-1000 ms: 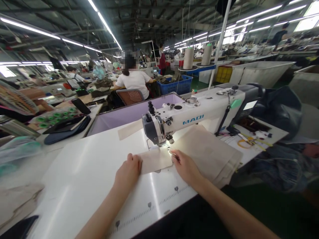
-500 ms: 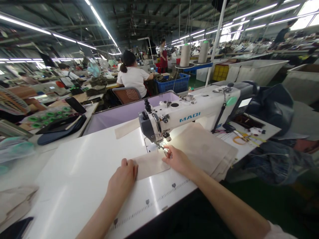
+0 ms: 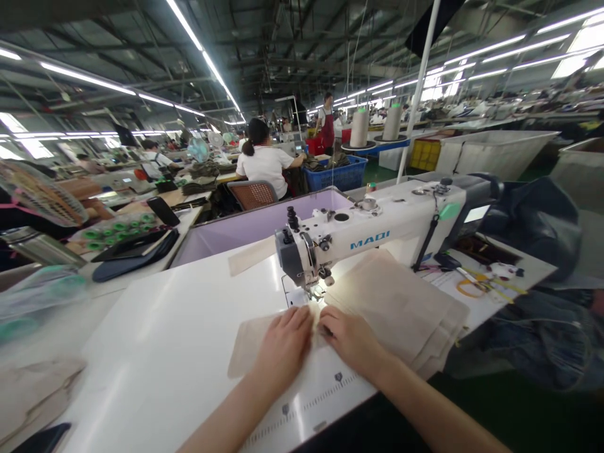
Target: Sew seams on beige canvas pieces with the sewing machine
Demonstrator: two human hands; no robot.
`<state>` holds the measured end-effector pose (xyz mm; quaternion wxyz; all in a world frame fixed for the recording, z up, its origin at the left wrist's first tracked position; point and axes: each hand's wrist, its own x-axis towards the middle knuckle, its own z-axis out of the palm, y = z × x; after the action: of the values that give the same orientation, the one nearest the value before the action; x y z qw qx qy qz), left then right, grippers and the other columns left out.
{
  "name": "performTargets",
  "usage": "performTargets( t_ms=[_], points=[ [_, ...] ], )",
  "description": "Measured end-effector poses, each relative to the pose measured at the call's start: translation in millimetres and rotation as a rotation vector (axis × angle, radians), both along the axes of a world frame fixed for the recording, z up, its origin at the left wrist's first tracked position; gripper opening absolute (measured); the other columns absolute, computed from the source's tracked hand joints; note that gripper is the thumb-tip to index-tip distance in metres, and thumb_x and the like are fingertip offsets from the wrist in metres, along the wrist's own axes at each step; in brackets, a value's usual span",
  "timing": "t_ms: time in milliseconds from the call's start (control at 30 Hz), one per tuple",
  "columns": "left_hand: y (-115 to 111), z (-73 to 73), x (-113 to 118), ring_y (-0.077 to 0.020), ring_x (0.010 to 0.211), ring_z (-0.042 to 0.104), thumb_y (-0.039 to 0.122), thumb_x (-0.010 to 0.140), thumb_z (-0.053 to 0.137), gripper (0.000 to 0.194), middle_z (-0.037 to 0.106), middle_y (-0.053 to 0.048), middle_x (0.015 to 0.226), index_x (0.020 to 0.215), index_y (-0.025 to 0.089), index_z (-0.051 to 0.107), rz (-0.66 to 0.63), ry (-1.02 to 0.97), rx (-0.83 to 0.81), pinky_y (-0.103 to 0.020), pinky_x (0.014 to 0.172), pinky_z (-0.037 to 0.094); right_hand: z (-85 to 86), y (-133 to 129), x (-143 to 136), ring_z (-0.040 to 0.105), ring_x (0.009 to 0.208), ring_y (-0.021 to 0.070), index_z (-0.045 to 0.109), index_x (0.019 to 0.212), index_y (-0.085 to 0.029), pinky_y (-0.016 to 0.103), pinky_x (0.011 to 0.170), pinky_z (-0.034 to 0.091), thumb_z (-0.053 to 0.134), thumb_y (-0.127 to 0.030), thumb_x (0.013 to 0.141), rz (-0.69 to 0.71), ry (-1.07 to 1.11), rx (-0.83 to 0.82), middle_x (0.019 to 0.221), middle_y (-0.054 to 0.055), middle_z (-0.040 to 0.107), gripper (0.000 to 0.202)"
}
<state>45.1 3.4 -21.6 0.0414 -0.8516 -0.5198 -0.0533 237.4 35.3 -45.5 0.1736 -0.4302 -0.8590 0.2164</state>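
Note:
A narrow strip of beige fabric (image 3: 248, 343) lies on the white sewing table (image 3: 155, 340), just in front of the needle area of the sewing machine (image 3: 372, 242). My left hand (image 3: 285, 340) is over the strip, its fingers bent and closed at the strip's right end. Close beside it my right hand (image 3: 352, 340) pinches the same end, with the fabric bunched up a little between the two hands. A small dark thing shows under the right fingertips; I cannot make out what it is. Larger beige fabric panels (image 3: 401, 302) lie stacked right of the needle.
Another beige strip (image 3: 252, 257) lies behind the machine head. Scissors with orange handles (image 3: 472, 288) rest at the table's right. Beyond the table stands a lilac-lined bin (image 3: 226, 229). A co-worker (image 3: 267, 160) sits ahead, near a blue basket (image 3: 337, 175). Thread cones (image 3: 359, 129) stand behind the machine.
My left hand has moved right along the strip to meet my right hand by the needle. The strip has turned and slid left. The whole view has shifted slightly.

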Motion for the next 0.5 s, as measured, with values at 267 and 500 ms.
performTargets(
  t_ms=[267,500],
  points=[
    [17.4,-15.5,12.0,-0.0284,0.111,0.060,0.024,0.100,0.048,0.033,0.067,-0.012,0.123,0.130,0.016,0.060,0.064,0.015,0.099,-0.041,0.089,0.051,3.7,9.0,4.7,0.066,0.107,0.0200,0.068,0.111,-0.021,0.025,0.089,0.045,0.049,-0.007,0.092,0.052,0.039,-0.014,0.119,0.002,0.069,0.031],
    [22.5,-14.3,6.0,-0.0279,0.119,0.056,0.028,0.100,0.047,0.038,0.063,-0.011,0.134,0.136,0.018,0.057,0.066,0.010,0.069,-0.043,0.095,0.049,2.9,11.9,1.7,0.065,0.109,0.0200,0.068,0.111,-0.022,0.025,0.092,0.045,0.049,-0.009,0.093,0.048,0.058,-0.029,0.120,0.002,0.069,0.030]
  ],
)
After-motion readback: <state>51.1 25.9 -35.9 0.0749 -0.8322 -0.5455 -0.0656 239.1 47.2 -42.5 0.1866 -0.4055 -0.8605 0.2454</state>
